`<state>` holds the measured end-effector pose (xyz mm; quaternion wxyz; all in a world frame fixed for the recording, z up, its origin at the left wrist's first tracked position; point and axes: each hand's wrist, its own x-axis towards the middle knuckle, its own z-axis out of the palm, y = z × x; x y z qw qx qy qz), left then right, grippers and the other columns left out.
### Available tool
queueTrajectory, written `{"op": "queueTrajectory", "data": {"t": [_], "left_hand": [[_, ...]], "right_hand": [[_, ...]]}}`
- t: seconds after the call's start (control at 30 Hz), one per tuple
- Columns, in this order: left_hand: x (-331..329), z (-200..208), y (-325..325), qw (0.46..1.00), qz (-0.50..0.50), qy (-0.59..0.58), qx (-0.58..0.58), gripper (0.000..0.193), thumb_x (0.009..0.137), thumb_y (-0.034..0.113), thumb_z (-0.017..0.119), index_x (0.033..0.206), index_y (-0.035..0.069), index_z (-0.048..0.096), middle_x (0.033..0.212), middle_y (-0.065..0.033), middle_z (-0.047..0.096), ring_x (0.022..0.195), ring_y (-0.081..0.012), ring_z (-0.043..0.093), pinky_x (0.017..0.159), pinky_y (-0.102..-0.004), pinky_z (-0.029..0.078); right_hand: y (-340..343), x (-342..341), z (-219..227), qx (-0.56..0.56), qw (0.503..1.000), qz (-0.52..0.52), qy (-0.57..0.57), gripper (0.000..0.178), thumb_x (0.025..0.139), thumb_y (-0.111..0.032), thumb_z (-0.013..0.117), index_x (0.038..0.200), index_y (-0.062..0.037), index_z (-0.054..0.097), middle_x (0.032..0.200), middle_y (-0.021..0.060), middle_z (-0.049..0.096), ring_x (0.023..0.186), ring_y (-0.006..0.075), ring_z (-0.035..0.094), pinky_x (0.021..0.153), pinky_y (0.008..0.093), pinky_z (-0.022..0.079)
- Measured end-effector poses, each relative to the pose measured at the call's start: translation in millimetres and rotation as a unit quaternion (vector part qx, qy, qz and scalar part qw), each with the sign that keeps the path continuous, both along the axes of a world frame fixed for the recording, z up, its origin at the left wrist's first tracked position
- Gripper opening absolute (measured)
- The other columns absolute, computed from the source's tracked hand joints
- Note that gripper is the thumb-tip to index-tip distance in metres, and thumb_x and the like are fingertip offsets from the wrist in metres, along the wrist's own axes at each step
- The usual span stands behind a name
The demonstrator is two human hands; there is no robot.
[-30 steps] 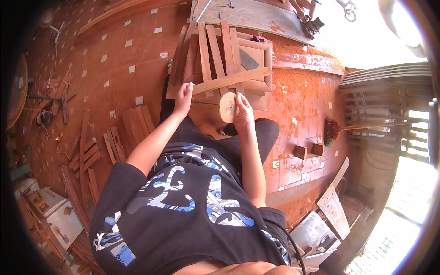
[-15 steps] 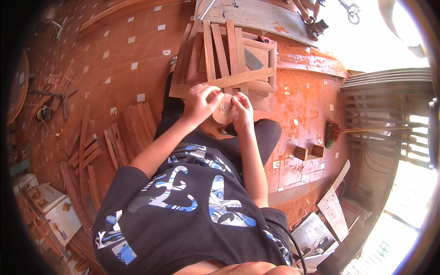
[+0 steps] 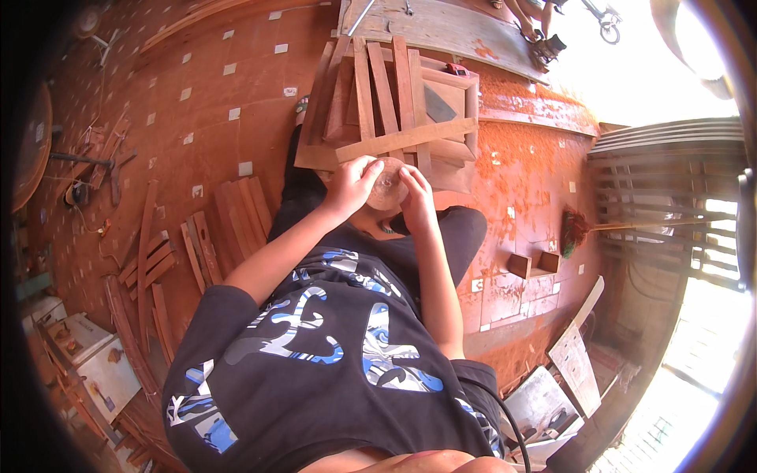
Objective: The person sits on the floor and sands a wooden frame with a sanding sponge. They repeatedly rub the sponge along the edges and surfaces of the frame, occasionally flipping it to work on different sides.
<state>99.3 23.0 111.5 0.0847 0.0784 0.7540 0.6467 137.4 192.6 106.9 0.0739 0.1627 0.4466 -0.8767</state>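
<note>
Between my two hands I hold a round, flat tan disc (image 3: pixel 385 189) with a small mark at its centre. My left hand (image 3: pixel 352 188) pinches the disc's left edge between thumb and fingers. On the opposite edge, my right hand (image 3: pixel 418 200) grips it the same way. Whether the disc is wood or paper I cannot tell. Just beyond the hands, a pale wooden strip (image 3: pixel 410 138) lies across several long reddish slats (image 3: pixel 382 87). These rest on a stack of framed wooden panels (image 3: pixel 471 102).
A dark flat piece (image 3: pixel 438 104) and a small red-and-black object (image 3: pixel 456 69) lie on the panels. Loose boards (image 3: pixel 236 209) lie to my left. An open wooden box (image 3: pixel 534 266) and a broom (image 3: pixel 574 229) are on the right. Another person's hand (image 3: pixel 534 35) is at the far right.
My left fingers have shifted from the disc's upper edge to its left side. The disc faces me a little more fully and stays in both hands.
</note>
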Motion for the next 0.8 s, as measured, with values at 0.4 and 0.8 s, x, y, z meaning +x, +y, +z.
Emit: {"op": "queueTrajectory", "data": {"t": [0.4,0.8], "left_hand": [[-1,7,-4,0.999,0.037,-0.029,0.022,0.039,0.109,0.026,0.061,0.080,0.000,0.060,0.068,0.0058,0.048,0.066,-0.0029,0.041,0.057,-0.0277,0.037],[-15,-9,-9,0.988,0.126,-0.030,0.087,0.033,0.107,0.028,0.064,0.088,0.002,0.068,0.076,0.0049,0.060,0.070,-0.0008,0.052,0.060,-0.0213,0.042]], "right_hand": [[0,6,13,-0.013,0.995,0.102,-0.011,0.034,0.101,-0.022,0.069,0.126,0.0011,0.068,0.115,0.0088,0.074,0.105,0.0170,0.070,0.093,0.0342,0.056],[-2,3,3,0.038,0.998,0.059,-0.003,0.032,0.103,-0.021,0.066,0.126,0.0015,0.068,0.117,0.0074,0.073,0.106,0.0150,0.069,0.094,0.0316,0.053]]}}
